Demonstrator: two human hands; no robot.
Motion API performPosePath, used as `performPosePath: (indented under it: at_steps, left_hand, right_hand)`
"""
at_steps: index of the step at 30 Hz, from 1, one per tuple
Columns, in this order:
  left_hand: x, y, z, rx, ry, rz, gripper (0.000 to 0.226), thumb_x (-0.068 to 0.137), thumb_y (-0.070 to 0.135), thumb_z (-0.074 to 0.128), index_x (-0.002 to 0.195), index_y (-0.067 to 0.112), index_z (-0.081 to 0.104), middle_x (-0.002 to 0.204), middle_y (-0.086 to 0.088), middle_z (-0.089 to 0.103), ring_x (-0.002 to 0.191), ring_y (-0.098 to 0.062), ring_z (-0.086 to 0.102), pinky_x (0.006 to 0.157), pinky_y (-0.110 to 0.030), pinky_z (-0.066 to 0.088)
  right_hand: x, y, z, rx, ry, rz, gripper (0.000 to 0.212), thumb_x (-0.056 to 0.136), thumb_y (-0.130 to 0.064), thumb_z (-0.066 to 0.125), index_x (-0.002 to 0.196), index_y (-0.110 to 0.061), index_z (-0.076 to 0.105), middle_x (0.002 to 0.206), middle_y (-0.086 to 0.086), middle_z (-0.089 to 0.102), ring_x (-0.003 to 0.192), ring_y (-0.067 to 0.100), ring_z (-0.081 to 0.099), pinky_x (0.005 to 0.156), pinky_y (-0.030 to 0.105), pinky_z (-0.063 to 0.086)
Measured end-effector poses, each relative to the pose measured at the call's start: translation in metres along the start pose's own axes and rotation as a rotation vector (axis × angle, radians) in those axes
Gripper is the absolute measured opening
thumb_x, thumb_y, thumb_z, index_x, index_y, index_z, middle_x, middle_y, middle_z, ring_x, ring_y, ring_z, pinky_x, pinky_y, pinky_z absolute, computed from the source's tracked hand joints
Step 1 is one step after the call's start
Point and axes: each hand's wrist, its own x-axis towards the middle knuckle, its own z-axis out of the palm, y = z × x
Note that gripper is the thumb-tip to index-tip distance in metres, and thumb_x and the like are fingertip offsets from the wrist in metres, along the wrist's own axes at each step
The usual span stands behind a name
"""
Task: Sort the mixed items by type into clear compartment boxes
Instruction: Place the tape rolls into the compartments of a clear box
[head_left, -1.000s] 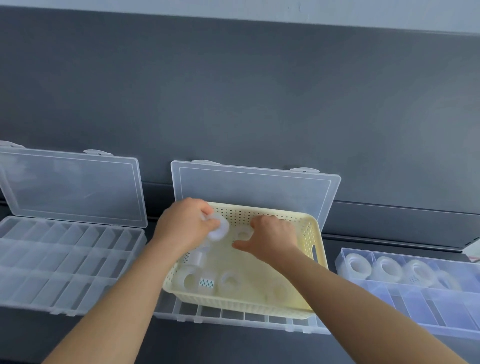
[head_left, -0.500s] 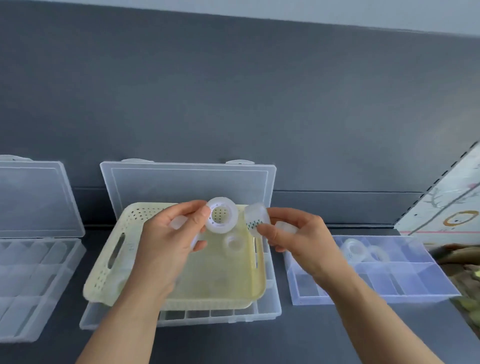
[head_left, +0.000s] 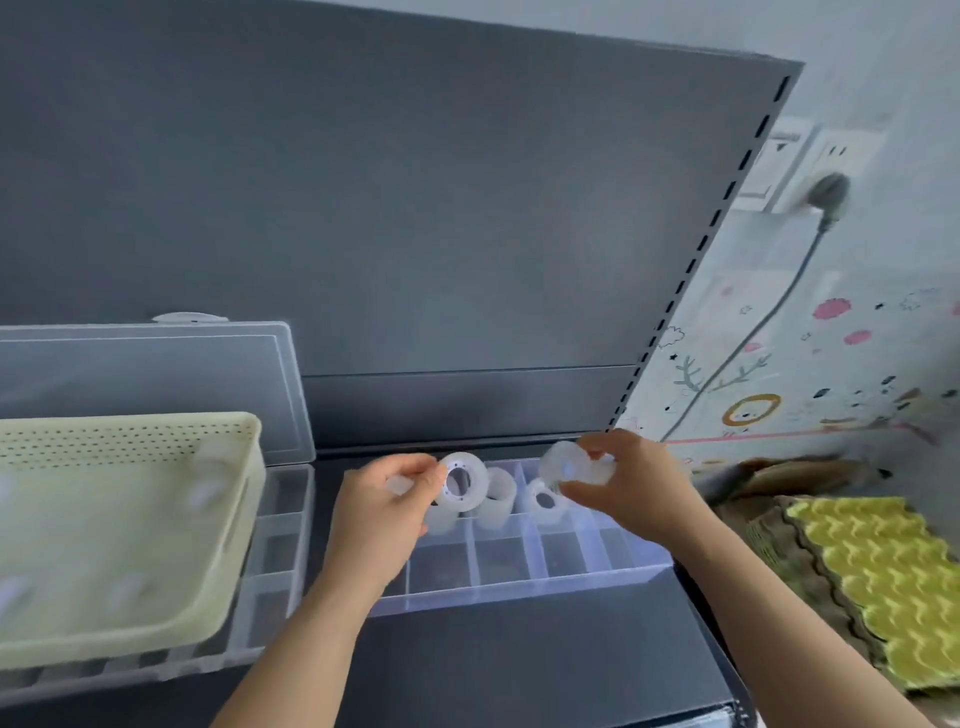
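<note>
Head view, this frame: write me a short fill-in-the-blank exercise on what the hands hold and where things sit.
1. The left hand holds a roll of clear ____.
2. Both hands hover over the clear compartment box, whose front-row compartments are ____.
3. The yellow basket sits to the ____ of that box.
4. The right hand holds a tape roll over the box's ____ row.

Missing words: tape; empty; left; back
</note>
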Motion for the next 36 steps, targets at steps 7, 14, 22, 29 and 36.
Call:
performPosePath:
  at_steps: [7, 14, 22, 29, 36]
  left_hand:
    - [-0.001, -0.009, 0.019, 0.048, 0.103, -0.002, 0.002, 0.086, 0.03, 0.069, 0.087, 0.03, 0.071, 0.075, 0.025, 0.067, 0.072, -0.015, 0.066, 0.063, -0.03, 0.06]
    - [0.001, -0.014, 0.036, 0.016, 0.139, -0.043, 0.008, 0.085, 0.03, 0.071, 0.092, 0.025, 0.073, 0.088, 0.008, 0.071, 0.079, -0.015, 0.067, 0.063, -0.031, 0.06]
    - [0.012, -0.001, 0.077, 0.031, 0.026, -0.054, 0.005, 0.085, 0.029, 0.07, 0.086, 0.026, 0.073, 0.083, 0.006, 0.071, 0.072, -0.012, 0.065, 0.063, -0.032, 0.06]
    - [0.019, 0.003, 0.093, 0.063, 0.025, -0.066, 0.003, 0.084, 0.032, 0.07, 0.086, 0.029, 0.072, 0.087, 0.006, 0.071, 0.081, -0.026, 0.069, 0.071, -0.047, 0.06]
    - [0.02, 0.0, 0.096, 0.034, 0.011, -0.087, 0.005, 0.083, 0.029, 0.072, 0.087, 0.026, 0.073, 0.089, 0.004, 0.07, 0.085, -0.019, 0.067, 0.066, -0.031, 0.06]
  right_hand:
    - [0.031, 0.013, 0.02, -0.301, -0.127, -0.194, 0.056, 0.073, -0.06, 0.067, 0.117, -0.025, 0.063, 0.118, -0.006, 0.063, 0.101, 0.019, 0.061, 0.084, 0.031, 0.051]
    - [0.037, 0.034, 0.007, 0.175, -0.108, -0.041, 0.045, 0.08, -0.052, 0.065, 0.082, -0.007, 0.066, 0.079, 0.004, 0.064, 0.068, 0.024, 0.06, 0.061, 0.027, 0.046]
    - [0.03, 0.065, -0.013, 0.453, -0.209, 0.035, 0.038, 0.08, -0.031, 0.051, 0.112, -0.013, 0.059, 0.114, 0.006, 0.055, 0.097, 0.022, 0.057, 0.082, 0.031, 0.05]
    - [0.036, 0.076, 0.01, -0.08, -0.046, -0.318, 0.052, 0.082, -0.03, 0.068, 0.131, -0.022, 0.052, 0.129, -0.004, 0.055, 0.114, 0.019, 0.042, 0.093, 0.027, 0.038]
    - [0.038, 0.081, 0.01, 0.081, -0.044, -0.289, 0.039, 0.085, -0.034, 0.068, 0.121, -0.02, 0.061, 0.117, -0.005, 0.055, 0.1, 0.011, 0.054, 0.085, 0.02, 0.043]
